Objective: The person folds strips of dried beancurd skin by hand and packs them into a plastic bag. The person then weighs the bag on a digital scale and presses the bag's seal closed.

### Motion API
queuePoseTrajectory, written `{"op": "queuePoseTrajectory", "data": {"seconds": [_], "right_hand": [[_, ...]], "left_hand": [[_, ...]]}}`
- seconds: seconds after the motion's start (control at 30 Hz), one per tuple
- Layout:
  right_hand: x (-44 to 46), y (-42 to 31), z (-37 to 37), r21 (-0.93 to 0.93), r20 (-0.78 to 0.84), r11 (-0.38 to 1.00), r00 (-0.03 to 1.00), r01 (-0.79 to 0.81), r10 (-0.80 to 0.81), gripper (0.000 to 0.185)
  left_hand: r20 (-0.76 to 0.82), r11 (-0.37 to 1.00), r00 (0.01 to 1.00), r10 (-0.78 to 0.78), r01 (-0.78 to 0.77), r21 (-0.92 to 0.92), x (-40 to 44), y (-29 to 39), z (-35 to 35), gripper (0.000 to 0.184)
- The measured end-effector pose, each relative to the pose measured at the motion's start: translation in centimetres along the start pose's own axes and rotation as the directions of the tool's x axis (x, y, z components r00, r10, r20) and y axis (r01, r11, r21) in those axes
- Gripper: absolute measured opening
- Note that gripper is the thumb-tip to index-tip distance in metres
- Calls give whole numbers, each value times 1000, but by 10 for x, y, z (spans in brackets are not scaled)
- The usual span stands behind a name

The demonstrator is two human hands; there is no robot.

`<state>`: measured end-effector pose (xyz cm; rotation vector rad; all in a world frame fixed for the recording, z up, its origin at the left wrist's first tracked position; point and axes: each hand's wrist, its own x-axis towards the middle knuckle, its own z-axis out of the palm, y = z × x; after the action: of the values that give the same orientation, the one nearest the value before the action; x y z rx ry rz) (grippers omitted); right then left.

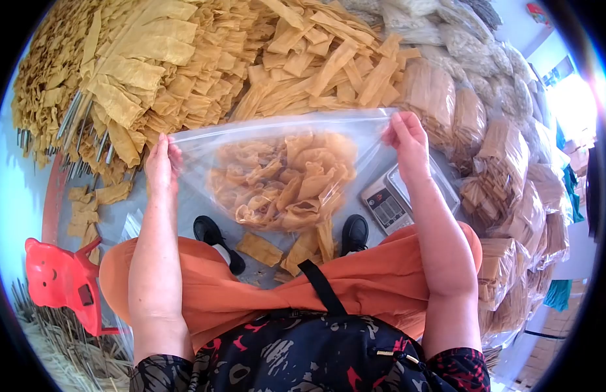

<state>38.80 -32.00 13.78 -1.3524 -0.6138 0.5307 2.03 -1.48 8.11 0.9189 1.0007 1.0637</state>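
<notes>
Between my hands a clear plastic bag (pixel 192 153) is stretched wide by its top edge. Curled tan dried sheets, perhaps bean curd skin (pixel 286 179), fill its lower part. My left hand (pixel 162 160) pinches the bag's upper left corner, fingers pressed together. At the upper right corner, my right hand (pixel 407 134) grips the plastic between thumb and fingers. The bag hangs in front of my knees, above the floor. Below it, loose flat tan pieces (pixel 260 249) lie between my shoes. A digital scale (pixel 388 202) is on the floor by my right forearm, partly covered by it.
A big heap of flat tan sheets (pixel 322 59) rises ahead, some hanging on thin rods (pixel 87 130) at left. Filled clear bags (pixel 502 153) are stacked along the right. A red plastic stool (pixel 61 277) with a smiling face stands left of my knee.
</notes>
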Motion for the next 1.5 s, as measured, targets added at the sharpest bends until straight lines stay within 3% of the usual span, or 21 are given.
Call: {"op": "queuePoseTrajectory", "data": {"seconds": [0.07,0.13,0.17,0.23,0.3,0.37,0.43,0.5,0.63,0.7,0.77,0.83,0.87,0.93,1.03,1.17,1.23,1.5], "right_hand": [[0,-4,3,7,10,1000,1000,9,-9,14],[-1,-8,6,22,3,1000,1000,10,-10,14],[-1,-8,4,28,-4,999,1000,15,-15,14],[1,-7,1,24,53,999,998,42,-43,13],[-3,-16,7,20,53,998,997,54,-55,14],[-6,-23,7,15,52,998,997,64,-65,14],[-8,-27,4,40,146,997,986,72,-77,14],[-6,-37,-3,-30,218,997,973,77,-69,14],[-10,-58,-19,-178,332,982,943,57,5,15],[-9,-53,-29,-198,300,980,953,20,41,17],[-7,-51,-34,-213,271,977,959,-19,78,19],[-7,-52,-33,-90,251,972,940,-216,232,24],[-5,-51,-34,-84,242,971,941,-222,236,24],[-2,-48,-33,34,230,972,948,-233,219,28],[-3,-46,-25,70,204,975,959,-213,195,27],[-9,-46,-9,68,150,990,982,-125,114,24],[-10,-41,-7,-146,170,989,986,22,3,22],[-11,-41,0,-79,148,996,989,44,-32,17]], "left_hand": [[22,995,999,-24,22,96,4,-2,-2,22],[-86,819,934,348,-258,512,10,-2,11,28],[-77,816,933,353,-266,514,15,1,18,28],[291,557,724,626,-676,483,-7,29,59,34],[566,175,557,608,-789,588,-51,67,110,36],[687,273,509,519,-860,431,-77,77,153,42],[793,461,492,359,-832,307,-110,70,190,46],[860,246,351,371,-930,273,-127,46,214,40],[941,275,250,229,-944,184,-126,26,234,32],[936,476,347,-61,-814,333,-127,24,236,22],[952,466,306,-2,-842,272,-131,23,236,15],[932,568,361,-46,-758,321,-131,24,234,14],[920,662,387,-68,-672,332,-128,22,231,14],[913,666,400,-85,-658,350,-122,23,225,14],[897,719,435,-78,-599,353,-112,24,218,15],[876,756,469,-112,-531,381,-106,22,215,14],[873,769,469,-130,-508,388,-104,21,215,15],[882,725,454,-127,-564,395,-113,28,219,16]]}}
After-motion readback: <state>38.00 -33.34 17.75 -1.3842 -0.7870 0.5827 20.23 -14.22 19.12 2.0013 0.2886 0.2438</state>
